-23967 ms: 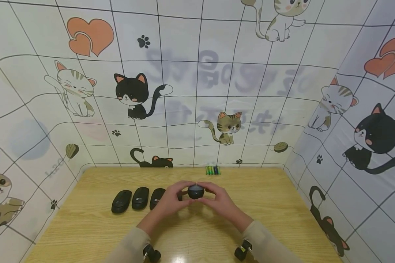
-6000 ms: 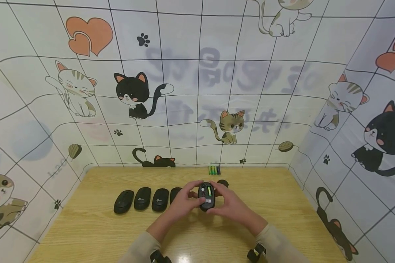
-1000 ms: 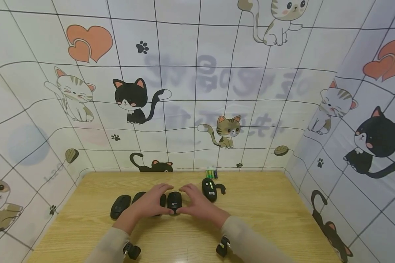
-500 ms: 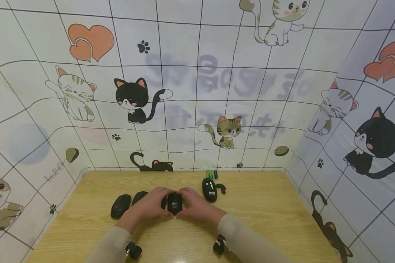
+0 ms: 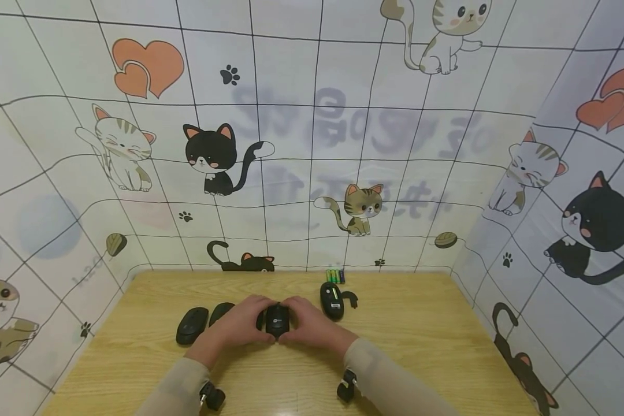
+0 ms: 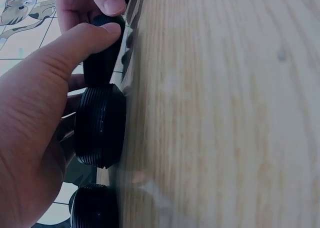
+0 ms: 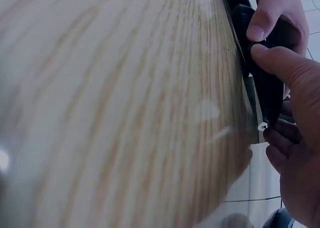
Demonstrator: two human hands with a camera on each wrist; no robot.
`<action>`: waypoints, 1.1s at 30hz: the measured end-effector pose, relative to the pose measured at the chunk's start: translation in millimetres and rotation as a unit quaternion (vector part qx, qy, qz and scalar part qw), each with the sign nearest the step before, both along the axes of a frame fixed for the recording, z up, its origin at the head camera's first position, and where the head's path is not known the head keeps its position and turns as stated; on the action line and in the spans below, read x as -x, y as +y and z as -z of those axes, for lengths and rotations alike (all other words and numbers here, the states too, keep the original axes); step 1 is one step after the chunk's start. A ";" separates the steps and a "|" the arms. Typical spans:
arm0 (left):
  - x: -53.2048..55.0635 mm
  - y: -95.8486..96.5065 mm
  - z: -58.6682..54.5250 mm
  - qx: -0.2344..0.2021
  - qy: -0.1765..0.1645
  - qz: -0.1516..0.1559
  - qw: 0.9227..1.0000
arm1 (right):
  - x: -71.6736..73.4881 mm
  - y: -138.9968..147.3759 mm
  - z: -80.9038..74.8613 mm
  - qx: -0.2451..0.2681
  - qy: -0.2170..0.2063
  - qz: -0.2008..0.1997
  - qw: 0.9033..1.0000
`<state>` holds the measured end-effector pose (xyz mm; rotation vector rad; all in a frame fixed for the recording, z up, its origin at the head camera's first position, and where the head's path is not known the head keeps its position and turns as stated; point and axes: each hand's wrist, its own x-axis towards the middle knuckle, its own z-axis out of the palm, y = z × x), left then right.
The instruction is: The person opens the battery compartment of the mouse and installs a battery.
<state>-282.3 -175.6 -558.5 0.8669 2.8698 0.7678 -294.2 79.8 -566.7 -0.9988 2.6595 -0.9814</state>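
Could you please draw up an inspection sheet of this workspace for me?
Surface: wood-grain table.
Job's things: a dark mouse between the hands; an opened mouse lying underside up, a battery showing in it; a curved dark piece right beside it; a row of small batteries near the back edge; more dark mice at left, some partly hidden by the left hand.
Clutter: nothing seen beyond those items.
Hands: left hand and right hand both grip the dark mouse, one from each side.
Cables: nothing seen.
Surroundings: gridded wall covering with cartoon cats and hearts; black devices on both wrists.
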 end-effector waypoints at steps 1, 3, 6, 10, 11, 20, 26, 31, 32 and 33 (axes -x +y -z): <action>0.0 0.2 -0.2 -0.004 0.000 -0.001 1.000 | -0.9 1.1 -1.3 0.006 -0.002 -0.001 1.000; -0.8 0.6 -1.8 -0.011 0.002 -0.003 1.000 | -2.3 3.0 -3.2 0.015 -0.005 -0.001 1.000; -3.3 1.8 -6.1 -0.018 0.005 -0.003 1.000 | -5.1 6.8 -7.6 0.027 -0.006 -0.003 1.000; -6.7 4.4 -9.4 -0.024 0.018 -0.003 1.000 | -8.7 12.3 -13.6 0.045 -0.001 -0.003 0.999; -7.3 5.1 -9.6 -0.026 0.021 -0.002 0.999 | -9.6 13.6 -15.0 0.049 0.003 -0.002 0.999; -13.9 14.8 -10.6 -0.095 0.039 0.013 0.995 | -18.5 26.3 -25.8 0.088 -0.006 0.001 0.996; -8.5 21.0 7.4 -0.180 0.058 0.051 0.981 | -27.7 37.9 -31.3 0.111 -0.024 0.010 0.993; -22.9 32.2 -6.6 -0.224 0.002 0.047 0.973 | -32.4 47.6 -31.8 0.146 -0.031 -0.001 0.989; -23.3 34.2 -6.2 -0.230 -0.005 0.047 0.972 | -32.6 49.4 -31.0 0.153 -0.033 -0.004 0.988; -23.6 36.0 -5.3 -0.235 -0.009 0.047 0.971 | -32.5 51.0 -29.9 0.158 -0.033 -0.008 0.987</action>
